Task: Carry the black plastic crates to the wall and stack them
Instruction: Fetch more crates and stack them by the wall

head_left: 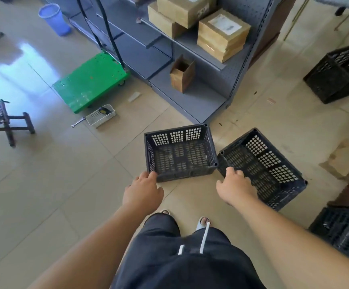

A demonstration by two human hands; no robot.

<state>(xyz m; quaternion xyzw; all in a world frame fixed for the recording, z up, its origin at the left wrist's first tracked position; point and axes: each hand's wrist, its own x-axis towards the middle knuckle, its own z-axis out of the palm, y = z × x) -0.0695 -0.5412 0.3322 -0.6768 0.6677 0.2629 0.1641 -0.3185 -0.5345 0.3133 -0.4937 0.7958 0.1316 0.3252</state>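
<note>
Stockroom: shelving (200, 97), cardboard boxes (221, 34), trolley (90, 82)

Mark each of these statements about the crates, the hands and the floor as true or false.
1. Both crates in front of the person are empty. True: the left crate and the right crate hold nothing.
2. The left hand reaches the near corner of the left crate. True.
3. The right hand holds a wrench. False: it rests on the right crate's rim; the wrench lies on the floor.
4. The cart is red. False: green.
5. The blue bin stands on the shelf. False: on the floor.
</note>
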